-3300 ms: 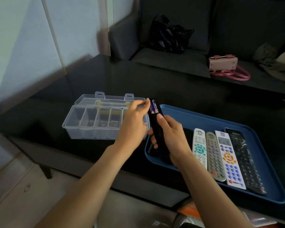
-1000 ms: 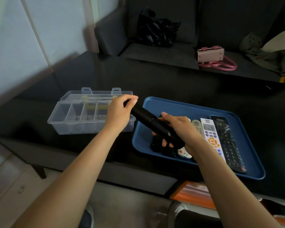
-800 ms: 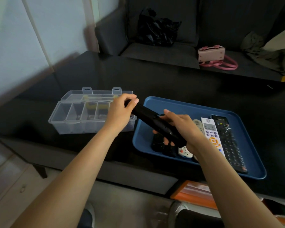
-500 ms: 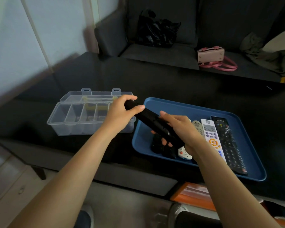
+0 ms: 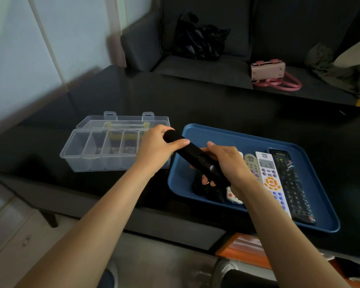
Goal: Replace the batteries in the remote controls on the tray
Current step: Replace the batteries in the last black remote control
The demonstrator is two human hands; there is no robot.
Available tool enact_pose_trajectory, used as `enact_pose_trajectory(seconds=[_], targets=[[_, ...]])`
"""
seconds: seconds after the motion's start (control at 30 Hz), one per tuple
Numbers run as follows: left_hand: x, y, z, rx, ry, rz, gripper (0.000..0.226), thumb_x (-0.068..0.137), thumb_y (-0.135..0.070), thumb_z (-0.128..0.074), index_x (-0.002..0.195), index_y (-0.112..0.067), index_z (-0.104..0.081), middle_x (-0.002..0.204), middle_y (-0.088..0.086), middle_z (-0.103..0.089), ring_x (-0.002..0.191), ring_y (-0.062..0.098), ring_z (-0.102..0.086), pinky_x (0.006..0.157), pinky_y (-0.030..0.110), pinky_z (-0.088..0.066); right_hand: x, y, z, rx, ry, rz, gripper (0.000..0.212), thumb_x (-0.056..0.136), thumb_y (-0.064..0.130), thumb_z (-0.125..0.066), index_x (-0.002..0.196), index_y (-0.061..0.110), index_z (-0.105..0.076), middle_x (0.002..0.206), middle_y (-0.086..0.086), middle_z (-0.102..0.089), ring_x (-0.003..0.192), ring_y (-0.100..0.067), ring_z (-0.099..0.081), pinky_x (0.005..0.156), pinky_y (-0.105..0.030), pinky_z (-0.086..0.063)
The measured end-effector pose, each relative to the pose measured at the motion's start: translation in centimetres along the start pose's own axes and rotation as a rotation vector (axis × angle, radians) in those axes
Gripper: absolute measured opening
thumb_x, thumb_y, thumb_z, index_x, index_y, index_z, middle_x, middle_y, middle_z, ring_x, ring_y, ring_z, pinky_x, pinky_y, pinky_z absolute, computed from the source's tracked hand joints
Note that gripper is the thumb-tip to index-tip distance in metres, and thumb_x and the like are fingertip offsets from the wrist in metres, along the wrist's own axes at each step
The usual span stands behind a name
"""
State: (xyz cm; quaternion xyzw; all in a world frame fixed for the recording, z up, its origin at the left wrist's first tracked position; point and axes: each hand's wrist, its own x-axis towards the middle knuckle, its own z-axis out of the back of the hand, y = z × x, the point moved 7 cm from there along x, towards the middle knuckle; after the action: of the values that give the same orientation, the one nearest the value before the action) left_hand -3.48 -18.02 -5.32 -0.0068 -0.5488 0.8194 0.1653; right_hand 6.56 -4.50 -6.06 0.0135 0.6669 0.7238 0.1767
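Black and slim, the remote control (image 5: pixel 192 155) hangs slantwise above the left end of the blue tray (image 5: pixel 227 135), held from both ends. The left hand (image 5: pixel 156 148) wraps its far tip, thumb laid across the top; the right hand (image 5: pixel 230 163) curls round its near end, fingers underneath. Under the right hand more remotes lie on the tray, with a white remote (image 5: pixel 271 181) and a long black remote (image 5: pixel 290 183) side by side toward the tray's right edge. A clear compartment box (image 5: pixel 104 150), lid open, stands just beside the tray's left edge on the black tabletop (image 5: pixel 195 100), whose far half lies bare.
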Motion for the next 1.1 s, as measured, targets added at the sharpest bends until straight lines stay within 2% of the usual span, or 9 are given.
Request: enact_pose_trajectory(seconds=[0.1, 0.27, 0.43, 0.53, 0.63, 0.7, 0.83, 1.1], targets=[[-0.1, -0.2, 0.1, -0.038, 0.005, -0.004, 0.04, 0.071, -0.028, -0.078, 0.105, -0.016, -0.061, 0.098, -0.006, -0.063, 0.09, 0.003, -0.058, 0.071, 0.01, -0.042, -0.2, 0.3, 0.0, -0.014, -0.02, 0.014, 0.038, 0.102, 0.028, -0.037, 0.098, 0.006, -0.068, 0.078, -0.018, -0.073, 0.04, -0.02, -0.056, 0.036, -0.022, -0.042], [-0.5, -1.3, -0.6, 0.031, 0.152, -0.108, 0.035, 0.074, -0.03, -0.076, 0.105, -0.022, -0.062, 0.103, -0.008, -0.063, 0.095, 0.003, -0.058, 0.083, 0.019, -0.044, -0.1, 0.6, 0.4, -0.177, -0.057, 0.069, 0.042, 0.101, 0.032, -0.04, 0.095, 0.002, -0.068, 0.071, -0.029, -0.066, 0.042, -0.022, -0.056, 0.039, -0.024, -0.044], [-0.3, -1.1, -0.4, 0.035, 0.072, -0.093, 0.036, 0.076, -0.031, -0.073, 0.109, -0.019, -0.064, 0.102, -0.009, -0.062, 0.093, 0.001, -0.055, 0.076, 0.01, -0.04, -0.3, 0.6, -0.2, -0.052, -0.015, 0.044, 0.039, 0.102, 0.029, -0.038, 0.1, 0.003, -0.067, 0.078, -0.013, -0.073, 0.043, -0.021, -0.056, 0.039, -0.024, -0.044], [-0.1, -1.1, -0.4, 0.047, 0.067, -0.087, 0.035, 0.077, -0.03, -0.072, 0.109, -0.019, -0.064, 0.1, -0.01, -0.061, 0.091, 0.0, -0.053, 0.074, 0.009, -0.039, -0.4, 0.4, -0.2, 0.016, 0.0, 0.012, 0.038, 0.103, 0.026, -0.035, 0.106, 0.003, -0.065, 0.083, -0.015, -0.074, 0.045, -0.021, -0.057, 0.04, -0.023, -0.045], [0.2, -0.8, -0.2, 0.006, 0.083, -0.051, 0.038, 0.076, -0.029, -0.073, 0.111, -0.016, -0.064, 0.103, -0.005, -0.064, 0.098, 0.007, -0.058, 0.083, 0.02, -0.048, -0.5, 0.5, -0.3, 0.036, 0.039, -0.01, 0.036, 0.102, 0.025, -0.035, 0.107, 0.004, -0.064, 0.086, -0.013, -0.074, 0.047, -0.019, -0.059, 0.041, -0.023, -0.046], [0.2, -0.7, -0.1, 0.006, 0.073, -0.032, 0.043, 0.074, -0.031, -0.075, 0.112, -0.015, -0.063, 0.104, -0.004, -0.064, 0.099, 0.009, -0.058, 0.088, 0.025, -0.048, -0.5, 0.5, -0.5, 0.02, 0.063, -0.001, 0.033, 0.101, 0.026, -0.04, 0.103, 0.004, -0.066, 0.087, -0.011, -0.075, 0.049, -0.018, -0.06, 0.042, -0.022, -0.046], [-0.2, -0.9, -0.1, -0.011, -0.007, -0.04, 0.036, 0.072, -0.031, -0.078, 0.101, -0.017, -0.063, 0.089, -0.011, -0.063, 0.087, 0.001, -0.058, 0.076, 0.013, -0.045, -0.4, 0.5, -0.5, -0.026, 0.059, 0.055, 0.027, 0.098, 0.027, -0.05, 0.099, 0.009, -0.069, 0.089, -0.007, -0.075, 0.052, -0.017, -0.06, 0.044, -0.021, -0.047], [0.0, -1.1, 0.5, -0.083, 0.005, -0.036, 0.026, 0.073, -0.023, -0.078, 0.095, -0.017, -0.065, 0.092, -0.007, -0.067, 0.086, 0.002, -0.061, 0.073, 0.012, -0.046, -0.3, 0.5, -1.0, 0.014, 0.1, 0.066, 0.023, 0.098, 0.016, -0.049, 0.113, 0.009, -0.064, 0.093, -0.009, -0.074, 0.059, -0.02, -0.066, 0.047, -0.023, -0.049]])
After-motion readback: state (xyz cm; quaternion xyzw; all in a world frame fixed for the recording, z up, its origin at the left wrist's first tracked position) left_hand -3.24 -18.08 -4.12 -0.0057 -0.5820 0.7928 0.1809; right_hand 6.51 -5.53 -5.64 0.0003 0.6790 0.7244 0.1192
